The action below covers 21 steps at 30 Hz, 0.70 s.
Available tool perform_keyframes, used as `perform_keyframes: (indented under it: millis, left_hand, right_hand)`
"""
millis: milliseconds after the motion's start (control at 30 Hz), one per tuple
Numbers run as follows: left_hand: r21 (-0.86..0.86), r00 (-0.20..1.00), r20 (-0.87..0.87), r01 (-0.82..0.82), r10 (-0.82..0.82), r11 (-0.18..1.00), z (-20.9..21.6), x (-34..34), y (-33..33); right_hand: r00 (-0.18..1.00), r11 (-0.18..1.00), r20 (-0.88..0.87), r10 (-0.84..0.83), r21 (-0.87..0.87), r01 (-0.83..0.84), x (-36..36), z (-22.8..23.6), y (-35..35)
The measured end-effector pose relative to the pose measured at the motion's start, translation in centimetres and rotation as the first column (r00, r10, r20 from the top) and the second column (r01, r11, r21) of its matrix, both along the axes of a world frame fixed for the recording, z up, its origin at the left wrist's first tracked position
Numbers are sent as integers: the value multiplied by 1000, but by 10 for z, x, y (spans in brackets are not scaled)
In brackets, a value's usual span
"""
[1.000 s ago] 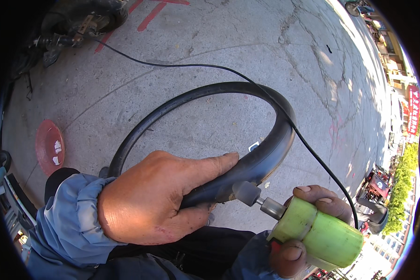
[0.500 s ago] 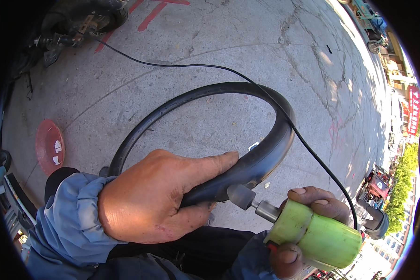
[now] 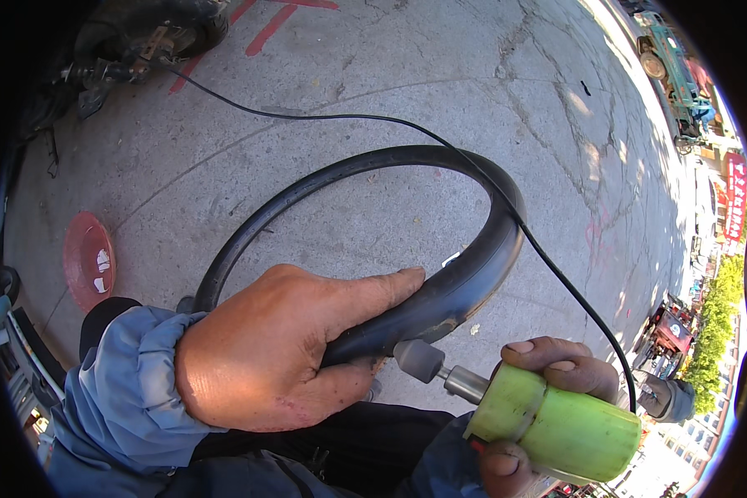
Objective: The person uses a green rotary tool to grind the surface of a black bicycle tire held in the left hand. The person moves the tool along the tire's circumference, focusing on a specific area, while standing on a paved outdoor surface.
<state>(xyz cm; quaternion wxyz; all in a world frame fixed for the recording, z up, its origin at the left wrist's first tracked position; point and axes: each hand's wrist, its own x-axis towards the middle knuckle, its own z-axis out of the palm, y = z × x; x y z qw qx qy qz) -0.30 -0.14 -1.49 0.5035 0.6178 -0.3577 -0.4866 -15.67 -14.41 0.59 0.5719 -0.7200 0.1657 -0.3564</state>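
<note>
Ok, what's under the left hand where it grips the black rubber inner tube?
The black rubber inner tube runs beneath the left hand, emerging past the fingertips toward the grey grinding tip. The tube surface under the palm is covered.

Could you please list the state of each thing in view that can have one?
Left hand: closed around the black inner tube.
Black inner tube: bent in a loop, held off the pavement.
Right hand: gripping the green grinder.
Green grinder: grey tip at the tube; spinning cannot be told.
Black cord: slack across the pavement.
Red dish: lying on the pavement.
</note>
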Motion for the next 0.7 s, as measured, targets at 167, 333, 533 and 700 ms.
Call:
perform_keyframes:
  millis: [167,333,533,700]
  left_hand:
    - [-19,1000,-29,-3,2,1000,4,1,-3]
    - [0,1000,-9,5,-5,1000,4,2,-1]
    - [-5,1000,-1,11,-11,1000,4,1,-3]
    - [-2,1000,-4,-2,2,1000,1,0,-1]
  right_hand:
    - [999,999,-36,-12,-42,11,-3,8,-2]
    - [995,994,7,-104,29,104,1,4,5]
    - [997,997,15,-79,21,79,0,4,3]
    - [999,999,13,39,-14,-39,-1,0,-1]
